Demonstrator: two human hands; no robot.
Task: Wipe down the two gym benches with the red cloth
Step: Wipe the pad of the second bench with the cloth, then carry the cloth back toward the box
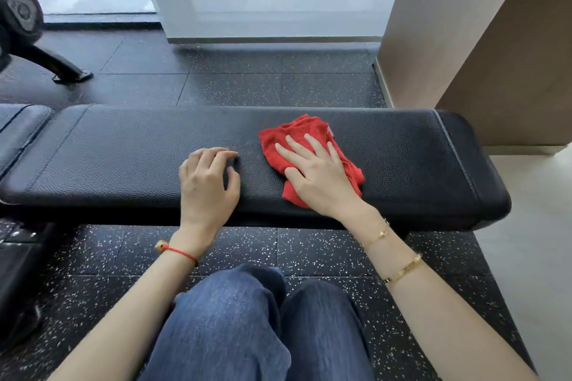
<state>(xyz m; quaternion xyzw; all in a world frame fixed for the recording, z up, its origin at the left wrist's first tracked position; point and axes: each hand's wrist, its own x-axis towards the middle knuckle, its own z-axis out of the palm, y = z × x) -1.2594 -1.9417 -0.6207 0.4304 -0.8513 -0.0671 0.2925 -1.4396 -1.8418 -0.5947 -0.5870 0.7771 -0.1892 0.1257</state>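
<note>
Fingers point(309, 148) of the right hand point(318, 176) lie spread and flat, pressing the red cloth point(297, 136) on the right part of the worktop point(123, 148). Left hand point(207, 182) rests beside, loosely curled, holding nothing. Cloth looks soft, light, and bunches easily; a flat palm on its middle should move it best.

blue jeans point(247, 328), red string bracelet point(181, 252), gold bracelets point(402, 271)
</note>
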